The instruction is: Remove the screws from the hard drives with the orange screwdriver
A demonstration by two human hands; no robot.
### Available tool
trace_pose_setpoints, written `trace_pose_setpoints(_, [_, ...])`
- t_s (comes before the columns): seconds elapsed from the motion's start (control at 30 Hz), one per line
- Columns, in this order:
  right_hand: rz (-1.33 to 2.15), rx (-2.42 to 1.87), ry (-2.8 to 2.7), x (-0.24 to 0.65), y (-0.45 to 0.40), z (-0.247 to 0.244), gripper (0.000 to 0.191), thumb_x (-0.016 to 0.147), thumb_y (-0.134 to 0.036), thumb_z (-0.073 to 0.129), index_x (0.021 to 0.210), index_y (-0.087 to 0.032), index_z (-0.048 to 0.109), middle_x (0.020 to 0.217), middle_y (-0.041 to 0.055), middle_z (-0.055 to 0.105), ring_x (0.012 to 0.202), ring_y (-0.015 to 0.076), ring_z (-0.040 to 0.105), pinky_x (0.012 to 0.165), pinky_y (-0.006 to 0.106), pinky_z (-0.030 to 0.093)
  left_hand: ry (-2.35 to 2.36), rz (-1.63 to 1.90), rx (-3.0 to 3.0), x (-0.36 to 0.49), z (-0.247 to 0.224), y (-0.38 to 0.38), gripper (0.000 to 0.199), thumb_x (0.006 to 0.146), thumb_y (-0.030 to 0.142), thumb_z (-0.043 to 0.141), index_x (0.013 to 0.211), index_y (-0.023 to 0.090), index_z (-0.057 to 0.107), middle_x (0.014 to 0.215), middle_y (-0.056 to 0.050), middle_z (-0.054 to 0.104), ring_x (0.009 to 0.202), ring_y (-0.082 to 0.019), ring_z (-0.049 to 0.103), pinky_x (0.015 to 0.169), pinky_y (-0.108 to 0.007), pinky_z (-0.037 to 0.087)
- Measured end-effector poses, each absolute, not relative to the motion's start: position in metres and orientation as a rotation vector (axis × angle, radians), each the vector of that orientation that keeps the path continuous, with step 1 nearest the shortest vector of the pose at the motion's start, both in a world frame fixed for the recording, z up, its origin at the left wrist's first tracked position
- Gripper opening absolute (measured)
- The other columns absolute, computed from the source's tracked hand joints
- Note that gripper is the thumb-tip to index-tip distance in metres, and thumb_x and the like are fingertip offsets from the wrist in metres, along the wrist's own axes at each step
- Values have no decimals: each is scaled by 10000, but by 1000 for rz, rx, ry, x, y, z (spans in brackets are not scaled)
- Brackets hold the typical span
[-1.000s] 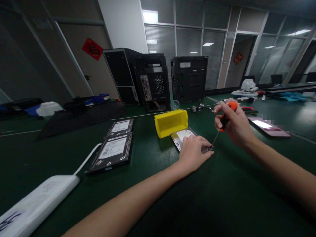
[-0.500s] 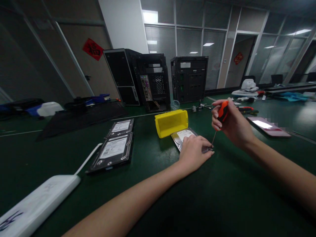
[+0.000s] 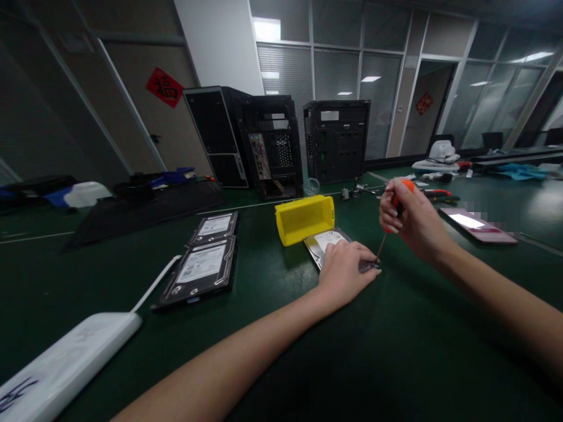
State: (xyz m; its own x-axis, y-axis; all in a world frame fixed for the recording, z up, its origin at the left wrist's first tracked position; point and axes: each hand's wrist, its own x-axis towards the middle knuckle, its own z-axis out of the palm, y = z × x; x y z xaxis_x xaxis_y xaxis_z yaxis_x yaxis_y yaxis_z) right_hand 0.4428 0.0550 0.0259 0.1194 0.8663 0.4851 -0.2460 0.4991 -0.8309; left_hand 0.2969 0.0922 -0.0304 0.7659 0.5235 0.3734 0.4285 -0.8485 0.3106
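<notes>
A silver hard drive (image 3: 315,244) with a white label lies on the green table, its far edge against a yellow plastic bin (image 3: 308,219). My left hand (image 3: 345,266) rests across the near part of the drive and grips it, fingers toward its right corner. In my right hand (image 3: 409,215) is an orange-and-black screwdriver (image 3: 382,246), fingers wrapped round its handle. The thin shaft slants down, with its tip at the drive's right corner beside my left fingertips. Whatever sits under the tip is too small to make out.
Two more hard drives (image 3: 203,264) lie to the left, near a white power strip (image 3: 70,357) with a cable. Computer cases (image 3: 272,146) stand at the back. A pink phone (image 3: 478,225) and pliers (image 3: 437,193) are on the right, with a small clear cup (image 3: 311,186) behind the bin.
My right hand has turned a little around the screwdriver handle, its fingers now covering more of it. My left hand and the hard drive stay in place.
</notes>
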Motion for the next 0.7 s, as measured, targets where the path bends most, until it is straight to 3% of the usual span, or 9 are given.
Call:
trace_pose_setpoints(0.13, [935,-670,-1165,438,52,28,349,835,-574,386,876,-252,514,643,-32,390,466,89,343,447,237,361,783,642,2734,297,-29,91,185,802,326,596,950,263,687,1041,-7,652,961,-231,540,810,-378,387])
trace_pose_setpoints(0.47, [851,-669,-1181,439,55,27,176,811,-369,557,831,-217,471,833,-15,543,546,75,480,544,242,448,763,655,2749,297,-30,92,189,805,335,588,955,272,685,1042,0,650,963,-230,541,808,-365,386])
trace_pose_setpoints(0.57, [862,-685,-1188,440,56,25,195,801,-365,576,834,-232,437,766,-29,552,516,74,459,498,227,423,761,669,2754,297,-31,92,195,805,336,589,960,266,683,1036,-4,651,957,-231,541,804,-369,386])
trace_pose_setpoints(0.7, [855,-681,-1181,441,56,23,198,797,-361,590,873,-266,434,617,-73,439,444,60,350,430,192,342,757,664,2747,297,-31,92,196,805,335,589,962,264,683,1038,-6,650,961,-232,538,813,-376,382])
